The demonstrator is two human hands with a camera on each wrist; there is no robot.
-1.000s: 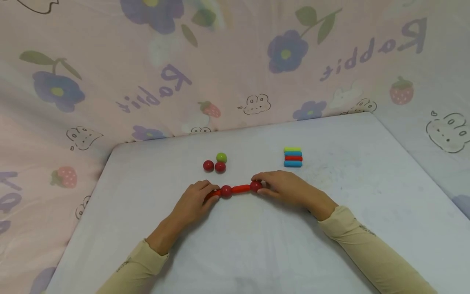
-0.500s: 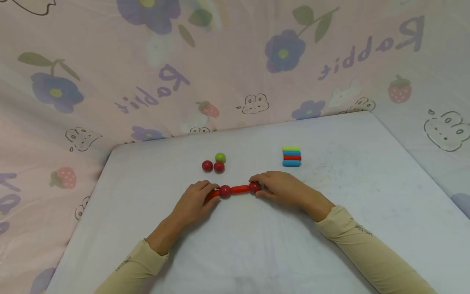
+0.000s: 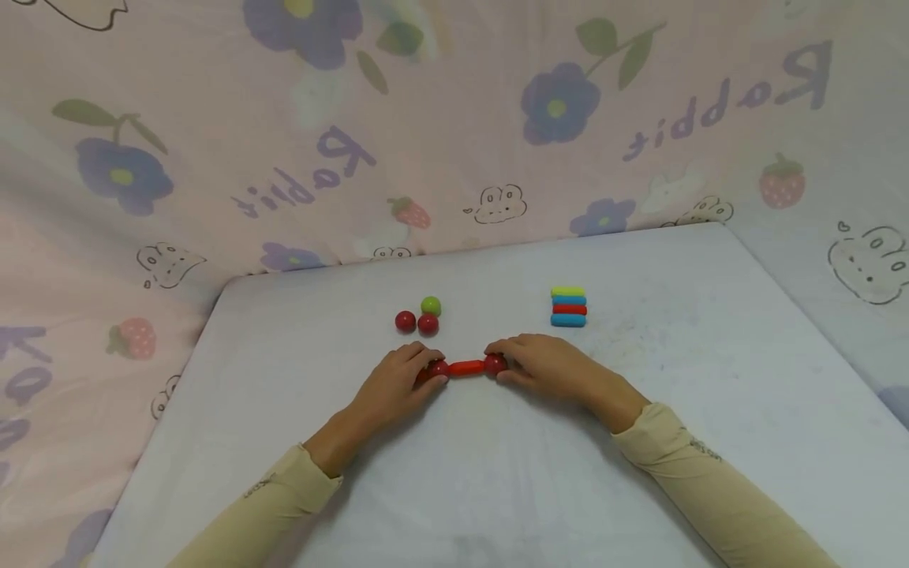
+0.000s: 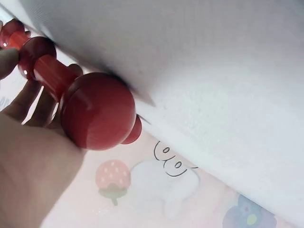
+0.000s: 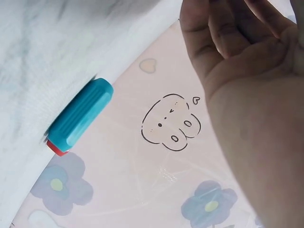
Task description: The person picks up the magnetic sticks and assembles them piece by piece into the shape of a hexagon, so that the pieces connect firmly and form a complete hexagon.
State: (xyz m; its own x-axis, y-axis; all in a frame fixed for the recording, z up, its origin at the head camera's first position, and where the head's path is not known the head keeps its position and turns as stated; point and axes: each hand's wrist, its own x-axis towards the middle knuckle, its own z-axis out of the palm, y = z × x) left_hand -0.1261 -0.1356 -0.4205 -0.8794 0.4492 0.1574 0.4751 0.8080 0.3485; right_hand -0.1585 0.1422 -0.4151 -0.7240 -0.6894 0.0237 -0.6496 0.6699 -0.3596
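Observation:
Red balls and red rods are joined in a straight row on the white table. My left hand (image 3: 394, 388) grips the row at its middle red ball (image 3: 440, 370), thumb on the near side and fingers on the far side. A red rod (image 3: 466, 368) runs from there to the right end ball (image 3: 495, 364), which my right hand (image 3: 554, 369) pinches between thumb and fingers. In the left wrist view, another red ball (image 4: 97, 111) and a red rod (image 4: 51, 76) lie under the left palm. The right wrist view leaves the right fingertips out of frame.
Behind the row, two red balls (image 3: 405, 321) and a green ball (image 3: 430, 305) sit close together on the table (image 3: 469, 489). Blue, red and yellow rods (image 3: 569, 320) lie stacked side by side farther right. Patterned cloth (image 3: 440, 118) hangs behind the table.
My left hand has slid right along the row, from the left rod onto the middle ball. The right hand stays at the end ball, and the row has barely moved.

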